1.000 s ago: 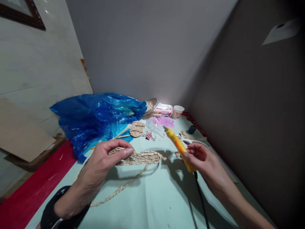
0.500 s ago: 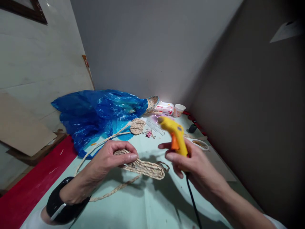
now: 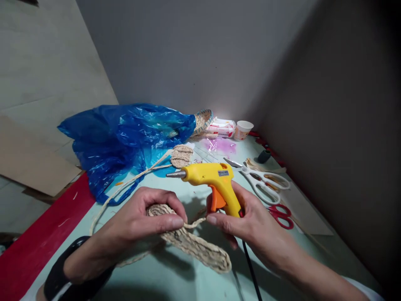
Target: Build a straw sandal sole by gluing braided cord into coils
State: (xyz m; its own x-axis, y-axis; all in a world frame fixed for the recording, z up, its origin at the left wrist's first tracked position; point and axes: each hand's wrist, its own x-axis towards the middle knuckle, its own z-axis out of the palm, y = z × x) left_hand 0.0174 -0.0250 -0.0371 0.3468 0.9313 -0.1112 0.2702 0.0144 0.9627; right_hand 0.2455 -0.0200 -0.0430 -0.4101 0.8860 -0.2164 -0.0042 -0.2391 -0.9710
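Observation:
My left hand (image 3: pixel 156 217) pinches a long flat oval coil of twisted straw cord (image 3: pixel 203 251), its thumb on top and its far end pointing right. From under the thumb a loose length of the cord (image 3: pixel 196 223) runs to my right hand (image 3: pixel 247 213). That hand is wrapped round the handle of a yellow hot glue gun (image 3: pixel 206 173) with an orange trigger, and its thumb and fingertips also meet the cord. The metal nozzle points left, above the coil and apart from it. A black cable hangs from the handle.
A blue plastic bag (image 3: pixel 125 142) fills the back left. Another woven straw piece (image 3: pixel 181 156) lies near it. White-handled scissors (image 3: pixel 260 179), red-handled scissors (image 3: pixel 283 216), a thread spool (image 3: pixel 263 156), a paper cup (image 3: pixel 243 130) and a wipes pack (image 3: pixel 222 128) are on the right and back.
The glue gun has turned so its nozzle points left, and moved slightly lower. My right fingers now have the loose cord drawn out from the coil. The coil has tilted down at its right end.

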